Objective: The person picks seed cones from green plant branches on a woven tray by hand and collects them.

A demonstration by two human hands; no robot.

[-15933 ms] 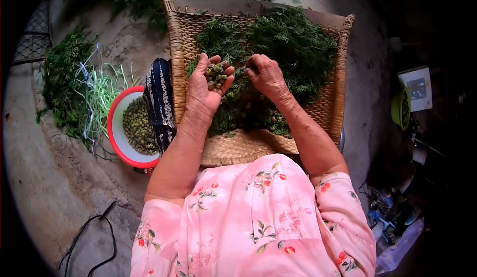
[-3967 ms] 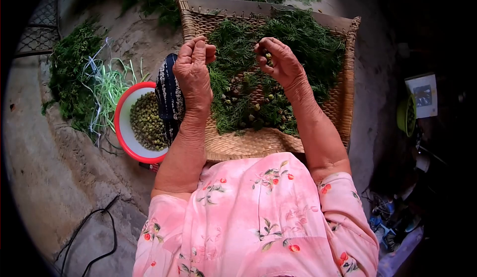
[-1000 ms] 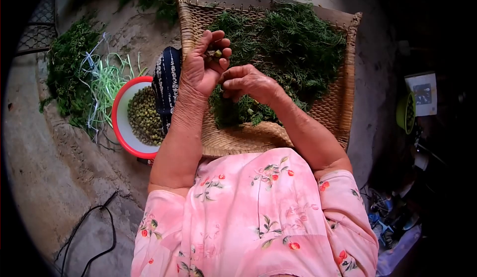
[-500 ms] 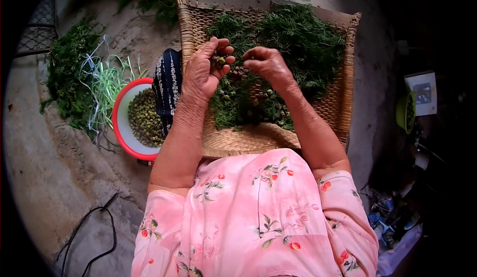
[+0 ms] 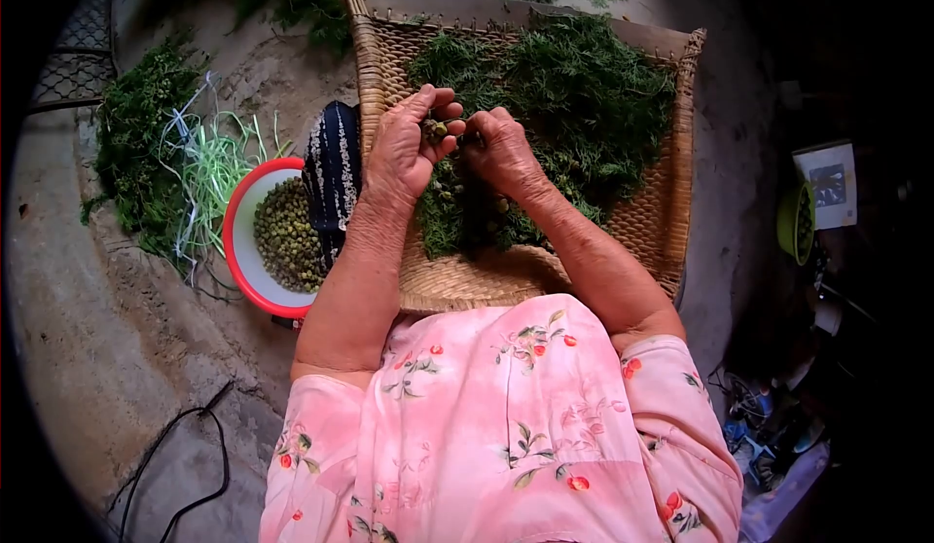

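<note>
1. Landmark: woven tray, directly in front of you.
2. Your left hand, over the tray's left part: grip cupped, fingers curled round a few small greenish pods.
3. Your right hand, over the tray just beside the left fingers: fingers bunched. Can't tell if that grip is shut or has anything in it; fingertips are shaded.
4. Gathered so far: loose pods, a good heap, in the red-rimmed bowl left of the tray. Dark striped cloth sits between bowl and tray, covering part of the bowl, so full amount can't be read.
5. Outside the bowl: the pods in your left palm, plus a few lying among the green sprigs on the tray's near part. Count unclear, your right hand and shadow hide some.
6. Leafy sprigs cover much of the tray. More foliage lies left of the tray, past the pale strips. Can't tell if either pile has pods in it.
7. My read: well underway, not finished. No exact fraction from this view.
</note>
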